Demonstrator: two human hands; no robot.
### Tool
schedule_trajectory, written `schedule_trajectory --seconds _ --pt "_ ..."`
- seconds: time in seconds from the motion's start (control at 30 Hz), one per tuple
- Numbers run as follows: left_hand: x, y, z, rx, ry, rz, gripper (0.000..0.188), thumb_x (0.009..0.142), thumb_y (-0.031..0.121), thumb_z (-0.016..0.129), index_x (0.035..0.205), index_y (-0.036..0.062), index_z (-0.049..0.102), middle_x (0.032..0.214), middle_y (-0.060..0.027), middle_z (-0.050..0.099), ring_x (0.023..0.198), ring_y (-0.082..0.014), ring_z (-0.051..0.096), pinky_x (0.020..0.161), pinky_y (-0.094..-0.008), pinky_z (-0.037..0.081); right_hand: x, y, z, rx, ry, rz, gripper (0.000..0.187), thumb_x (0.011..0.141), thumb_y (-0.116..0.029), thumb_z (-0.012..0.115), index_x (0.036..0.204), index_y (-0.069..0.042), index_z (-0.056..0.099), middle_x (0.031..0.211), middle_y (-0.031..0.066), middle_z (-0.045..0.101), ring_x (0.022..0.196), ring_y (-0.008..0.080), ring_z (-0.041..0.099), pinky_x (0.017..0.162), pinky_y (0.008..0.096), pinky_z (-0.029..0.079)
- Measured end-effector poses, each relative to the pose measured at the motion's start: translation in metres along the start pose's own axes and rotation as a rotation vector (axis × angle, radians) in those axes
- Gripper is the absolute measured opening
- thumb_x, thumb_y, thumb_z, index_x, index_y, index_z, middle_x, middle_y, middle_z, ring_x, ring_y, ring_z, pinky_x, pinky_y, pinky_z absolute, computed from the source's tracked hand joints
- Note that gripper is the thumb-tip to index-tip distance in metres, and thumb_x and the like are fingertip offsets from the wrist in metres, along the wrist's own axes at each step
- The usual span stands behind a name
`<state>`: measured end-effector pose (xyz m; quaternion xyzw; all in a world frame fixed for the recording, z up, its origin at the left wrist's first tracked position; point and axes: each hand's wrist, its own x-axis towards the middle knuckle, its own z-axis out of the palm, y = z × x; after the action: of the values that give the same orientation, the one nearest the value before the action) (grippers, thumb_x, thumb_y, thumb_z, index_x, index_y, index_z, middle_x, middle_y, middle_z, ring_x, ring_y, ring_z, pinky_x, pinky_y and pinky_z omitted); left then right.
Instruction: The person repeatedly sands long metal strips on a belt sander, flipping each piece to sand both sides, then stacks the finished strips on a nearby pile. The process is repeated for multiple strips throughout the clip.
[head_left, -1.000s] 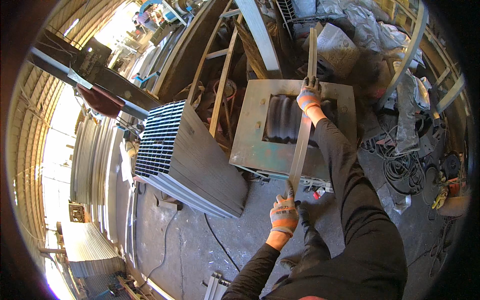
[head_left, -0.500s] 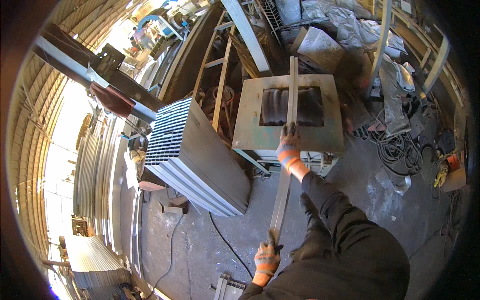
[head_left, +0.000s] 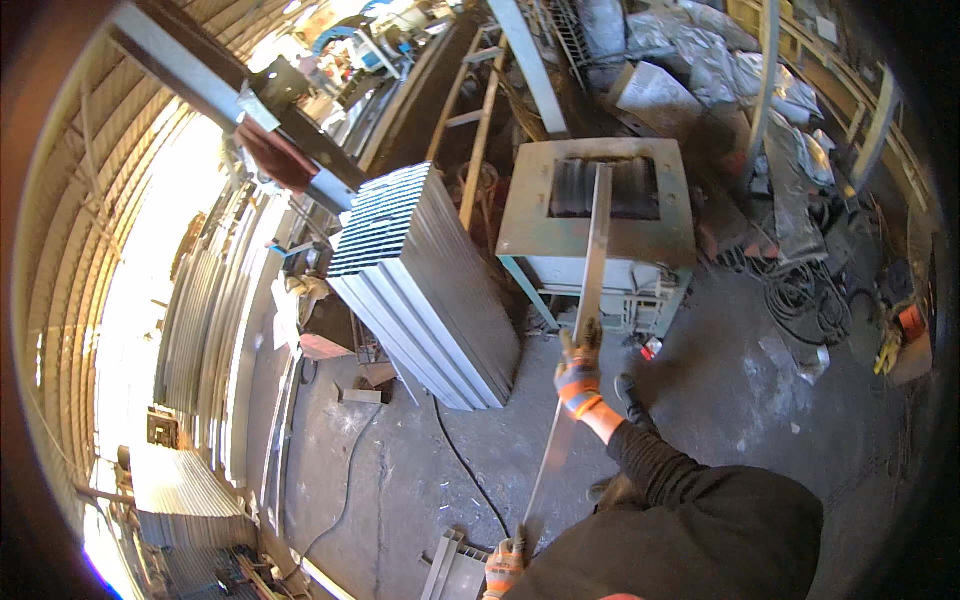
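A long, narrow metal bar (head_left: 597,250) runs from near my body up to a grey-green machine table (head_left: 530,225). The bar's far end lies over the table's rectangular opening, where a dark, ribbed or bristly surface (head_left: 634,190) shows. My right hand (head_left: 578,378), in a grey and orange work glove, is closed round the bar's middle, just in front of the table. Lower down, my left hand (head_left: 505,568), gloved alike, grips the bar's near end; part of it is cut by the lower edge. Beside the left hand lie several metal profiles (head_left: 452,570) on the floor.
Left of the machine stands a tall stack of metal profiles (head_left: 440,300). A black cable (head_left: 465,465) crosses the concrete floor. Coiled hoses (head_left: 805,300) lie at the right, near crumpled silvery sheeting (head_left: 700,55). An upright post (head_left: 530,75) rises behind the table.
The bar has come back toward me; its far end reached past the table's back edge before. Both hands have moved nearer my body with it. The view has shifted too.
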<state>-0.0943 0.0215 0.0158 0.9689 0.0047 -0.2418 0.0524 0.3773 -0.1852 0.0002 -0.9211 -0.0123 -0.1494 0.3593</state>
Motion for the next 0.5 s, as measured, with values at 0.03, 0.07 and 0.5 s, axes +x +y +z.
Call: schedule_trajectory --seconds 0.03,0.07,0.5 --pt "0.007 -0.004 -0.008 -0.229 0.097 -0.014 0.108 0.095 0.045 0.084 0.18 0.0104 0.028 0.13 -0.0255 0.069 0.118 -0.0433 0.073 0.096 -0.0545 0.061 0.005 0.013 0.0 0.455 -0.192 0.272 0.08 0.089 0.0 0.071 0.166 -0.018 0.06 0.185 0.028 0.027 0.171 0.0495 0.025 0.141 0.0527 0.023" --pt "0.014 -0.004 -0.019 -0.449 0.202 -0.036 0.11 0.094 0.044 0.085 0.18 0.0071 0.026 0.136 -0.0271 0.069 0.125 -0.046 0.07 0.103 -0.0539 0.059 0.022 0.025 0.005 0.471 -0.088 0.164 0.081 0.089 0.002 0.072 0.166 -0.02 0.06 0.185 0.0256 0.029 0.171 0.0453 0.027 0.141 0.0493 0.024" --pt "0.405 0.141 -0.224 -0.814 -0.031 -0.274 0.071 0.096 0.065 0.081 0.131 0.0028 0.077 0.122 -0.0248 0.082 0.117 -0.0398 0.079 0.099 -0.0466 0.06 0.404 0.182 0.055 -0.411 -0.198 -0.269 0.067 0.109 -0.046 0.061 0.161 -0.003 0.06 0.176 0.0254 0.045 0.165 0.0454 0.038 0.14 0.0586 0.02"
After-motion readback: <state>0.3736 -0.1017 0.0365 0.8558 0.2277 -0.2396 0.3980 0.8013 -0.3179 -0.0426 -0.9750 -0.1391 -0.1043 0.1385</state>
